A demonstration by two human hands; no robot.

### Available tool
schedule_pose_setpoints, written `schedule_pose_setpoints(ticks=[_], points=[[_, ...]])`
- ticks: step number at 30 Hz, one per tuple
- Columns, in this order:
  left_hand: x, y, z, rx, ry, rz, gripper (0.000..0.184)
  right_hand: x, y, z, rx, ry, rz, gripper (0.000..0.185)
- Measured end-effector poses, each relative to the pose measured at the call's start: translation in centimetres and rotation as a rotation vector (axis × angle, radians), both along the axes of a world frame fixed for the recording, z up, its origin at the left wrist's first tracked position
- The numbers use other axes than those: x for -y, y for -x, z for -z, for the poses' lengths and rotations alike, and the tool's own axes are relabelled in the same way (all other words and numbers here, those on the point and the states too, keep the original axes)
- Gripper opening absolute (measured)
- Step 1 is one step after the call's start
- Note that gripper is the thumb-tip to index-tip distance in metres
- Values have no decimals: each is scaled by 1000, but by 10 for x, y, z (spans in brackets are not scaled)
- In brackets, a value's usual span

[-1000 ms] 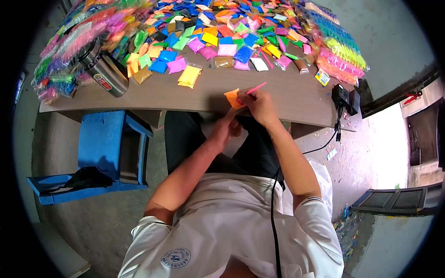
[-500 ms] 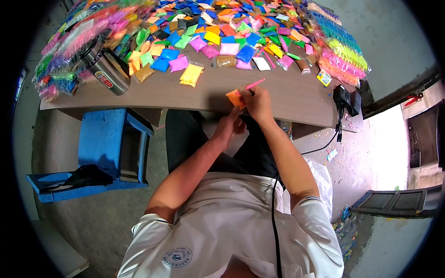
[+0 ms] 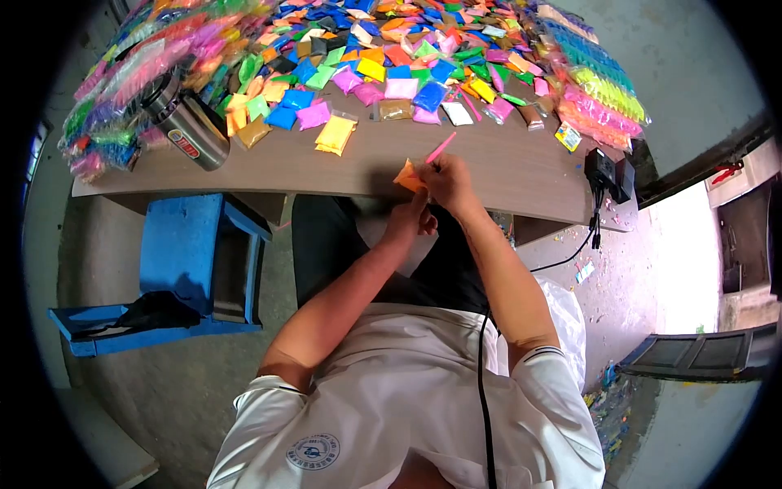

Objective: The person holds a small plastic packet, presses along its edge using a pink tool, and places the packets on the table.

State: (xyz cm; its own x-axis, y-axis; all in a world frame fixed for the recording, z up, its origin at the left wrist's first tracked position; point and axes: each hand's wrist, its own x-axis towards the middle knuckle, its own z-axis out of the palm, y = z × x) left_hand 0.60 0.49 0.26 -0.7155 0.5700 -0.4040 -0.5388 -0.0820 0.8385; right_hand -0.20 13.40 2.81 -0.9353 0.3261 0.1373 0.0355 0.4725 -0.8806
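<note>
Over the table's front edge, my left hand (image 3: 410, 220) is closed on the lower end of a small orange packet (image 3: 408, 175). My right hand (image 3: 449, 182) is closed around a thin pink stick (image 3: 441, 147), its end jutting up and to the right. The right fingers also touch the packet's right side, and they hide the stick's lower end. Farther back on the tabletop lie yellow-orange packets (image 3: 335, 134), the nearest ones to my hands.
A heap of colourful packets (image 3: 391, 61) covers the table's back. Bagged bundles flank it at left (image 3: 122, 90) and right (image 3: 599, 98). A steel flask (image 3: 195, 130) stands at left. A black adapter (image 3: 603, 169) with cables sits at right. A blue chair (image 3: 179, 253) is beside my legs.
The pink stick has swung from a shallow slant to a steeper one. My right hand has shifted slightly left, and the orange packet looks more tilted.
</note>
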Motion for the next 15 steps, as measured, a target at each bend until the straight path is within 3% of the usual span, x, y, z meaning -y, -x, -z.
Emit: schedule_pose_setpoints(ticks=[4,6,7,9,11,12,13,15], points=[[1,0,5,-6,-31,-14,53,2,-3,-2,-19,-12,8,15],[1,1,5,1,-41,-25,52,3,-4,-4,-32,390,90,13],[0,0,4,10,-50,-35,52,3,-8,-6,-31,391,89,13],[-6,4,16,48,-89,-33,52,5,-20,-11,-183,99,48,15],[-6,3,19,90,-126,-32,52,19,-29,-23,-144,-7,105,14],[-5,1,14,-41,-42,17,30,23,-31,-26,-110,-114,166,14],[-5,1,14,-109,-1,43,24,22,-29,-22,-111,-114,166,14],[-3,4,18,-306,127,139,30,21,-22,-13,-233,-266,234,12]])
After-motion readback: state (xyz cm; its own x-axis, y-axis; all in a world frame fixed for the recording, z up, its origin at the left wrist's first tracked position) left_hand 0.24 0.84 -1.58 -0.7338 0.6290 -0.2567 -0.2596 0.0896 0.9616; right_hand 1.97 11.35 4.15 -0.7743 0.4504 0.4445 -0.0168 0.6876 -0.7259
